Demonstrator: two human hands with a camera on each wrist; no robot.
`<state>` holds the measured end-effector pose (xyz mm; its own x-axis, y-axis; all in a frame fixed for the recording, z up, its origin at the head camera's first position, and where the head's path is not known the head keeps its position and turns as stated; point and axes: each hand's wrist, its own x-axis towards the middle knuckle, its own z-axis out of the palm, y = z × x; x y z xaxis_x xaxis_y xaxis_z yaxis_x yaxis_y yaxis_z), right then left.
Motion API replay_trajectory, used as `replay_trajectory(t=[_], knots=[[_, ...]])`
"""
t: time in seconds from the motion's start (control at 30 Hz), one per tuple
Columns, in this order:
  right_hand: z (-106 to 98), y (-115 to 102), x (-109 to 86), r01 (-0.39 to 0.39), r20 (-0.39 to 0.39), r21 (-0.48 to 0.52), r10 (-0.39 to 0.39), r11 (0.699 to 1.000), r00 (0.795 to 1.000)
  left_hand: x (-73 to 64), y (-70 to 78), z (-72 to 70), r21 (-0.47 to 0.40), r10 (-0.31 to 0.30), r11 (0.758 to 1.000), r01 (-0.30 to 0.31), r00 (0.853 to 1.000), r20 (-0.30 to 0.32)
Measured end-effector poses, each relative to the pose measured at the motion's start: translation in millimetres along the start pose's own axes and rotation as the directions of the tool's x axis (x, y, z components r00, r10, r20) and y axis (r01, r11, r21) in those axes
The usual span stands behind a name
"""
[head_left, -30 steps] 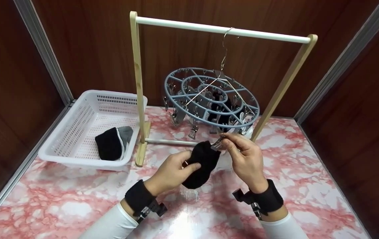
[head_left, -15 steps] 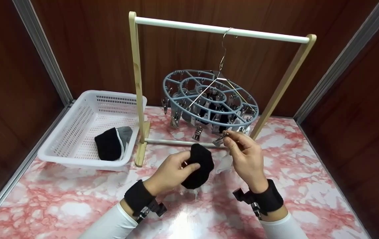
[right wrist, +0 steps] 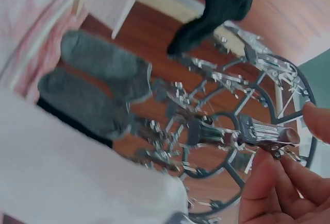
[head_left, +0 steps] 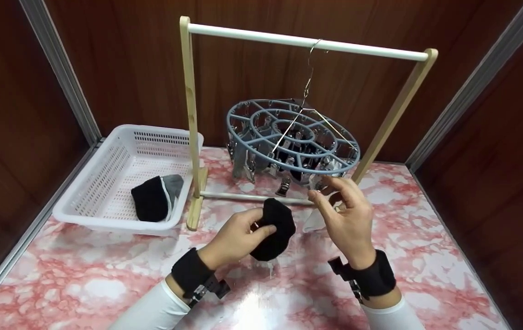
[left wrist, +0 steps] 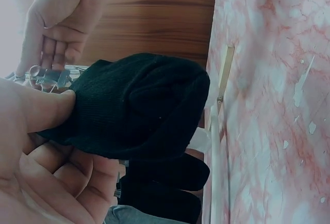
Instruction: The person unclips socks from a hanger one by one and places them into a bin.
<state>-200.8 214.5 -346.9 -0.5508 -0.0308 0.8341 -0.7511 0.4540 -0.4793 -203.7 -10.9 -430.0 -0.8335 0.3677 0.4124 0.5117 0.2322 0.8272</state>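
My left hand [head_left: 238,236] pinches a black sock [head_left: 276,229] between thumb and fingers, above the table below the hanger. The left wrist view shows the same black sock [left wrist: 144,105] spread flat, its edge under the thumb. By the near right rim of a round blue-grey clip hanger [head_left: 307,171] is my right hand [head_left: 348,220], thumb and forefinger apart. A metal clip [right wrist: 268,133] lies between that thumb and the fingers in the right wrist view; the thumb looks clear of it. Grey socks [right wrist: 98,69], black socks [left wrist: 165,172] and a white sock [right wrist: 77,157] hang from other clips.
The hanger hooks over the white bar [head_left: 261,35] of a wooden-sided rack [head_left: 188,91]. Left of the rack, a white basket [head_left: 71,217] holds a black sock [head_left: 150,199] and a grey one [head_left: 173,184]. Dark wood-grain panels [head_left: 142,68] enclose the marbled table [head_left: 106,288].
The clip has come away from the black sock in my left hand. My right hand has spread its pinch and shifted slightly right. The hanger has turned and its clips swung; my left hand stays put.
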Motion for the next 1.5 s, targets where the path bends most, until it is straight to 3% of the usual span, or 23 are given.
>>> replay_trajectory(t=[0.07, 0.2, 0.37, 0.5, 0.63, 0.93, 1.0, 1.1, 1.3, 1.37, 1.5], knots=[[-2, -12, 4.5, 0.047, -0.053, -0.029, -0.049, 0.998, 0.997, -0.5, -0.5, -0.2, 0.001, -0.001, 1.0, 0.001, 1.0, 0.0], [-5, -15, 7.4, 0.099, -0.163, -0.089, -0.112, 0.991, 0.98, -1.2, -2.5, -0.6, -0.004, 0.001, 1.0, -0.001, 1.0, 0.001], [-5, -15, 10.2, 0.149, -0.236, -0.149, -0.181, 0.978, 0.955, -1.0, -4.4, -4.9, -0.008, 0.022, 1.0, -0.022, 1.0, -0.007], [-3, -12, 11.7, 0.182, -0.226, -0.214, -0.23, 0.96, 0.947, 0.8, -1.9, -15.1, -0.014, 0.025, 1.0, -0.026, 0.999, -0.044], [-2, -7, 10.9, 0.193, -0.175, -0.227, -0.236, 0.954, 0.956, 2.6, 2.8, -31.0, -0.052, -0.012, 0.999, 0.008, 0.997, -0.077], [-2, 19, 3.4, 0.181, -0.135, -0.25, -0.219, 0.951, 0.966, 4.6, 5.4, -82.8, -0.15, -0.095, 0.986, 0.072, 0.983, -0.156], [-2, 20, 3.5, 0.18, -0.134, -0.251, -0.218, 0.951, 0.967, 4.2, 4.8, -97.3, -0.15, -0.124, 0.984, 0.095, 0.973, -0.195], [-1, 14, 5.2, 0.185, -0.135, -0.246, -0.223, 0.951, 0.965, 1.6, 0.6, -120.0, -0.126, -0.175, 0.981, 0.145, 0.945, -0.277], [2, -4, 8.3, 0.198, -0.133, -0.226, -0.232, 0.954, 0.964, -7.5, -17.3, -161.2, 0.011, -0.194, 0.975, 0.224, 0.867, -0.459], [2, -5, 8.5, 0.201, -0.13, -0.226, -0.235, 0.953, 0.963, -11.0, -24.2, -171.2, 0.088, -0.19, 0.959, 0.268, 0.846, -0.499], [2, -2, 8.4, 0.206, -0.128, -0.227, -0.239, 0.952, 0.963, -15.8, -38.5, -183.3, 0.25, -0.196, 0.896, 0.368, 0.831, -0.52]])
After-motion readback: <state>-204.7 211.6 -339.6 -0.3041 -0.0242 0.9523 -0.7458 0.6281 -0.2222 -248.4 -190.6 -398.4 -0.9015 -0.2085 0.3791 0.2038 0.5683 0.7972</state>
